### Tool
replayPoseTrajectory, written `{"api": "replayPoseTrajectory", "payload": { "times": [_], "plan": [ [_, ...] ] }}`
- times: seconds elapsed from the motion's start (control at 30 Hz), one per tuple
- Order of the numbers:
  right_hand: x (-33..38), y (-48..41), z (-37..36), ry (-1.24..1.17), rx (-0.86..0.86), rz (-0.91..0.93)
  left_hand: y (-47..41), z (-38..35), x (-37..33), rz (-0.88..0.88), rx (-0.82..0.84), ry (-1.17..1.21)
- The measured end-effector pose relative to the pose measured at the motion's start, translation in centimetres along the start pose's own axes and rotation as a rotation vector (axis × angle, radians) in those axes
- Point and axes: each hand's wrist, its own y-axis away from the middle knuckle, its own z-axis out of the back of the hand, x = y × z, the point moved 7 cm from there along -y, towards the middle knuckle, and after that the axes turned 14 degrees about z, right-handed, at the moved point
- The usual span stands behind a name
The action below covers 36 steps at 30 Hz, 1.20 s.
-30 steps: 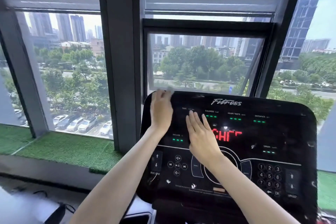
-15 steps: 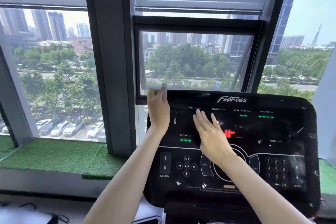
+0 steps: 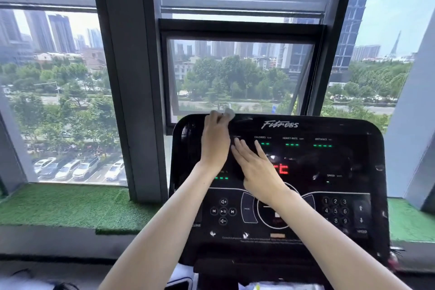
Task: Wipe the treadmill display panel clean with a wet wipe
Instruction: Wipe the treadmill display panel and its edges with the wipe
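Observation:
The black treadmill display panel (image 3: 329, 162) fills the lower middle of the view, with green and red lights lit. My left hand (image 3: 215, 142) lies on its upper left part, pressing a pale wet wipe (image 3: 229, 113) whose edge shows past the fingertips at the panel's top rim. My right hand (image 3: 255, 169) rests flat on the panel just right of the left hand, fingers spread and pointing up-left, holding nothing. It covers part of the red readout.
A dark window frame (image 3: 131, 101) stands close behind the panel. Green artificial turf (image 3: 70, 205) covers the sill on both sides. Control buttons and a number keypad (image 3: 335, 211) fill the panel's lower half.
Both hands have stayed near the panel's upper left. The left hand with the wipe slid slightly right along the top rim. The camera moved closer and panned.

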Motion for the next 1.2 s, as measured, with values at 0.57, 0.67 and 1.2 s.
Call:
{"api": "replayPoseTrajectory", "payload": {
  "times": [0.57, 0.67, 1.2],
  "plan": [
    [-8.0, 5.8, 1.7, -0.004, -0.09, -0.067, 0.2, 0.4, 0.1, 0.413, -0.349, 0.13],
    [-8.1, 5.8, 1.2, 0.064, -0.066, -0.056, 1.1, -2.7, -3.9, 0.145, -0.084, -0.012],
    [-7.9, 5.8, 1.2, 0.115, -0.123, -0.057, 0.5, -1.8, -3.5, 0.263, -0.199, 0.045]
  ]
}}
